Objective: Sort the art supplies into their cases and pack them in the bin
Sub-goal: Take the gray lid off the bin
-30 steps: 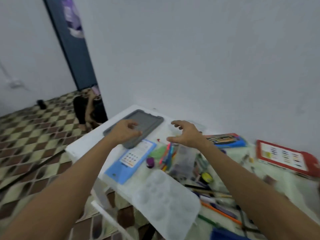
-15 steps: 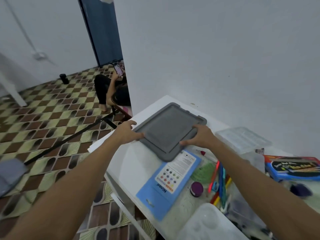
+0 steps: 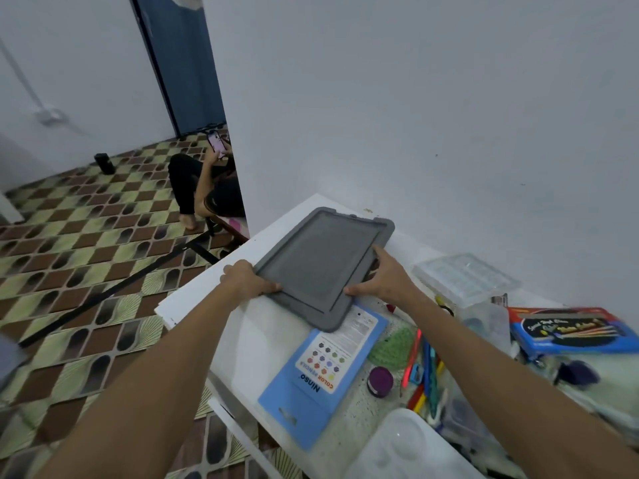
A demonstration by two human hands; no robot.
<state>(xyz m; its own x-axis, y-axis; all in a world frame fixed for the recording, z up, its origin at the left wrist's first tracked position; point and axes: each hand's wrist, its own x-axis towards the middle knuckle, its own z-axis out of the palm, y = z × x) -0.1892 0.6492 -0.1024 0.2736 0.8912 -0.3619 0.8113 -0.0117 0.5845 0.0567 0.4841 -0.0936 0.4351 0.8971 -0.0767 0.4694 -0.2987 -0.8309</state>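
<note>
Nearest on the white desk (image 3: pixel 193 299) sits a translucent white paint palette (image 3: pixel 408 447), then a flat blue colour-pencil case (image 3: pixel 311 392), a small purple-lidded pot (image 3: pixel 380 380) and a loose bundle of coloured pens (image 3: pixel 427 371). Beyond them lies the flat grey rubbery lid (image 3: pixel 321 267), its near corner overlapping the blue case. Half a second ago both hands merely rested on it; now the left hand (image 3: pixel 247 281) grips its left edge, thumb over the rim, and the right hand (image 3: pixel 383 278) clasps the right edge, fingers spread. The lid looks about to be lifted, so packing seems barely begun.
</note>
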